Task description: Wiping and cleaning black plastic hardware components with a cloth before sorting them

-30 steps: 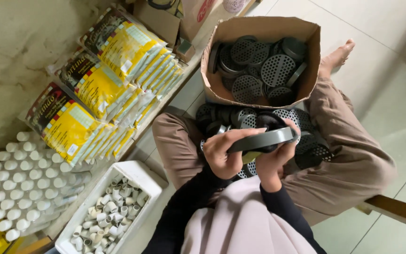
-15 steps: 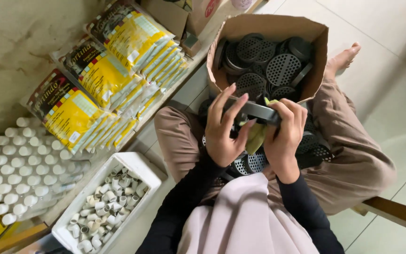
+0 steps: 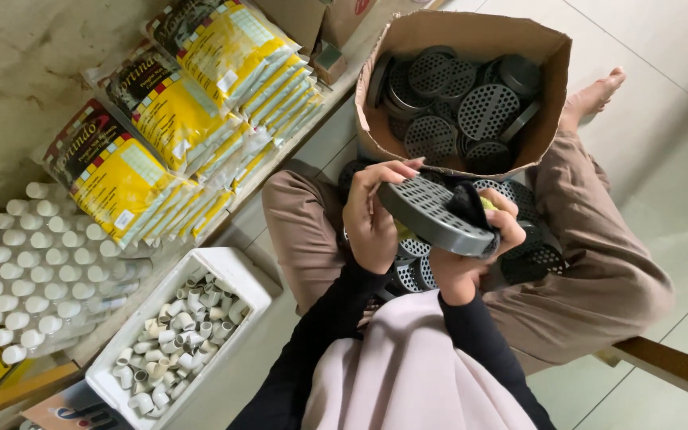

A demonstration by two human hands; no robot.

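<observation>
Beside the white crate (image 3: 242, 280) as landmark: one such crate, filled with short white tube pieces (image 3: 177, 338) too many to count. Left of the crate stand white capped bottles (image 3: 21, 279), several dozen, exact number unclear. Above the crate lie three stacks of yellow packets (image 3: 161, 119). Right of the crate is one open cardboard box (image 3: 471, 36) showing about ten dark perforated discs (image 3: 487, 110). Two hands are visible, holding one perforated disc (image 3: 431, 211) between them.
</observation>
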